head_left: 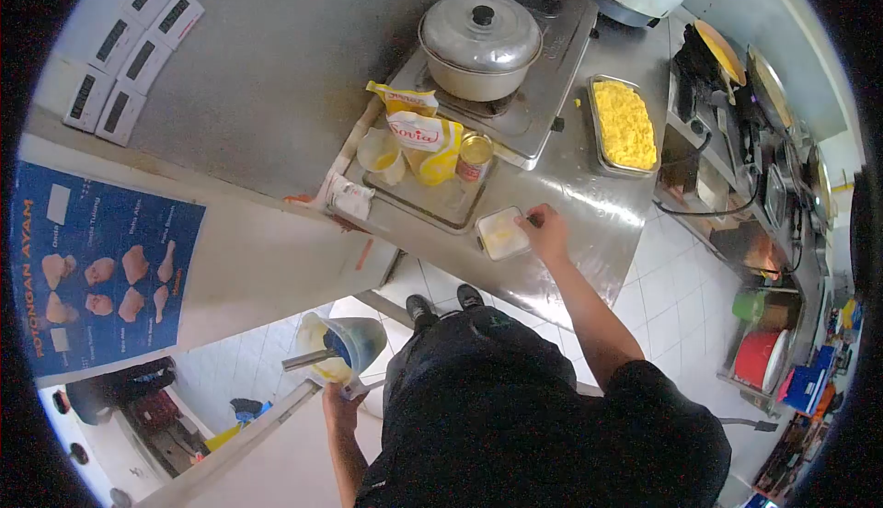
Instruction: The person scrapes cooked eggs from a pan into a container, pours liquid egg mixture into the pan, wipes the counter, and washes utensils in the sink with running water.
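My left hand is closed round the handle of a pale mixing bowl, which is tilted and has a metal-handled tool lying in it. On the steel counter, my right hand has its fingers pinched at the right edge of a small white container. Beside it, a glass tray bears a Sovia pouch, a gold-lidded can and a white cup.
A lidded pot stands on the gas stove. To its right sits a metal pan of yellow food. Shelves with a red container line the right side. A blue poster hangs at left.
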Motion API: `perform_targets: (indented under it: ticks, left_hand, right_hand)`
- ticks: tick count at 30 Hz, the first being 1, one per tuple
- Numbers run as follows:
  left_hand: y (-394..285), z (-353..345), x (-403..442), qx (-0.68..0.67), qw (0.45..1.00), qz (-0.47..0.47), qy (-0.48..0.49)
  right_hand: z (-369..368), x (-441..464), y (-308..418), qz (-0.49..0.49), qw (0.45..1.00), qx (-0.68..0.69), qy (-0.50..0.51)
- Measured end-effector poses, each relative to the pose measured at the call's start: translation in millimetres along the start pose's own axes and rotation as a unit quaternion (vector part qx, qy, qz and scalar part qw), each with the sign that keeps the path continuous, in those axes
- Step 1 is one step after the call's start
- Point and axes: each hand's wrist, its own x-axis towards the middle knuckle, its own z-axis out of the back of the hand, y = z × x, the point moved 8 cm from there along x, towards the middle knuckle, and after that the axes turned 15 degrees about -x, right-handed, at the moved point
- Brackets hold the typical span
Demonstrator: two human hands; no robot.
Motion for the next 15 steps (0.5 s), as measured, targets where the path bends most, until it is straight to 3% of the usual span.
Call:
perform_targets:
  ticks: [1, 4, 7, 9, 11, 13, 15]
  left_hand:
    - [8, 7, 4, -0.094, 0.995, 0.041, -0.023]
    - [0, 0, 6, 0.144, 0.987, -0.046, 0.058]
    - [6, 11, 7, -0.005, 1.0, 0.009, -0.022]
    - [2, 15, 6, 0.095, 0.995, -0.04, 0.016]
    - [6, 23, 7, 0.092, 0.995, -0.039, 0.013]
    - [6, 8, -2, -0.015, 0.999, 0.008, -0.029]
    - [-2, 2, -6, 0.116, 0.993, -0.031, 0.021]
  right_hand:
    - [-3, 2, 1, 0.012, 1.0, 0.016, 0.005]
    - [-9, 3, 2, 0.026, 0.996, 0.08, 0.03]
    - [-17, 3, -2, 0.005, 0.988, 0.145, 0.059]
    - [-24, 6, -7, -0.008, 0.986, 0.152, 0.067]
    - [-29, 6, -12, -0.025, 0.986, 0.15, 0.063]
    - [-30, 6, -12, -0.031, 0.988, 0.138, 0.053]
    - [-29, 4, -8, -0.026, 0.992, 0.118, 0.039]
